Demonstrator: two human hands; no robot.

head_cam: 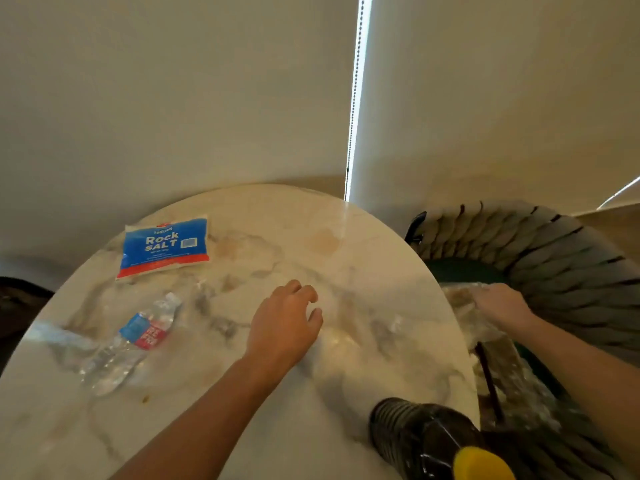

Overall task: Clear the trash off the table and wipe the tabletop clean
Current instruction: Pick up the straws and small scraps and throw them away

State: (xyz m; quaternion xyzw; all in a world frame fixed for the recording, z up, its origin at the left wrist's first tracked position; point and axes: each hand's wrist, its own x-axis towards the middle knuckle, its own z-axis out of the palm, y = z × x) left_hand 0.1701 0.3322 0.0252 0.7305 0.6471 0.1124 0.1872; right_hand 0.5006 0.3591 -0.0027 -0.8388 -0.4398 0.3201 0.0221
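On the round marble table (pixel 363 244), a blue and red Rock Salt bag (pixel 164 245) lies at the far left. A crushed clear plastic bottle (pixel 133 341) with a blue and red label lies on its side nearer to me. My left hand (pixel 287 323) is over the middle of the tabletop, fingers loosely curled and holding nothing. Past the table's right edge, my right hand (pixel 498 301) grips the rim of a clear plastic bag (pixel 485 330); its fingertips are hidden. A dark bottle with a yellow cap (pixel 433 441) stands at the near right edge.
A woven chair (pixel 561 258) with a green seat stands close against the table's right side, with the plastic bag over it. A wall and a window blind with a bead cord (pixel 353 98) rise right behind the table. Small crumbs (pixel 145 398) dot the near left tabletop.
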